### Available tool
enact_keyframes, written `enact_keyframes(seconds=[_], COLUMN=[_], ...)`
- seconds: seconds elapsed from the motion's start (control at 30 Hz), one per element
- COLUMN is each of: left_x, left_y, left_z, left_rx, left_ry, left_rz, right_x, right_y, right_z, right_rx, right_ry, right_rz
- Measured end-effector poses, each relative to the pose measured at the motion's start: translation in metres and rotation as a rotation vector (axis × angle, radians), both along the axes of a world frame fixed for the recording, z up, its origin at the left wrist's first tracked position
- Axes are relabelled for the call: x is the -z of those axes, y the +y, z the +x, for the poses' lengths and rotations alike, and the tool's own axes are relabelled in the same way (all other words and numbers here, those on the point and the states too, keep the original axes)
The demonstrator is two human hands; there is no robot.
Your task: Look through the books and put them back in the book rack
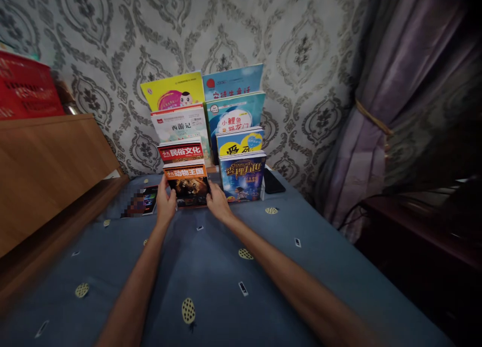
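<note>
My left hand (165, 200) and my right hand (218, 201) grip the two sides of a book with a lion on its cover (190, 186), which stands upright at the front of the left column. Just behind it rises a red-topped book (181, 152), then a white book (181, 127) and a yellow book (171, 92). To the right, a dark blue book (243, 179) stands at the front of a second column. Behind that one are a blue and yellow book (241, 141), a teal book (235, 113) and a blue book (233, 81).
A dark flat object like a phone (274, 182) lies right of the books, and a dark-covered book or magazine (148, 201) lies flat at left. The blue patterned sheet (211, 276) spreads below. A wooden headboard-like panel (56, 161), wallpapered wall (301, 61) and curtain (391, 96) surround it.
</note>
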State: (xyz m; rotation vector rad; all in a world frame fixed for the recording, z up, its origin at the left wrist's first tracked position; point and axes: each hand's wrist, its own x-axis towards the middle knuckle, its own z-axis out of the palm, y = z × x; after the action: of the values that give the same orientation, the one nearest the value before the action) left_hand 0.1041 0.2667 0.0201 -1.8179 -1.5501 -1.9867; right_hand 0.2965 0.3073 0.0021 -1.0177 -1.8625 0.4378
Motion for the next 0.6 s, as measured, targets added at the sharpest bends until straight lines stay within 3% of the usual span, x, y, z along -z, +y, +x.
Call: enact_keyframes(seconds=[0.27, 0.4, 0.5, 0.6], left_x=[-0.001, 0.000, 0.003, 0.011], left_y=[-0.001, -0.003, -0.011, -0.025], left_z=[-0.002, -0.015, -0.034, -0.052], left_rx=[-0.019, -0.157, -0.423, -0.671], left_ry=[0.008, 0.048, 0.186, 0.431], left_rz=[0.010, -0.043, -0.239, -0.664], right_x=[-0.008, -0.014, -0.020, -0.025], right_y=[-0.004, -0.011, -0.019, -0.026], right_z=[0.001, -0.001, -0.004, -0.006], right_rx=[0.012, 0.075, 0.103, 0.095], right_ry=[-0.004, 0.021, 0.036, 0.049], right_rz=[-0.027, -0.030, -0.005, 0.028])
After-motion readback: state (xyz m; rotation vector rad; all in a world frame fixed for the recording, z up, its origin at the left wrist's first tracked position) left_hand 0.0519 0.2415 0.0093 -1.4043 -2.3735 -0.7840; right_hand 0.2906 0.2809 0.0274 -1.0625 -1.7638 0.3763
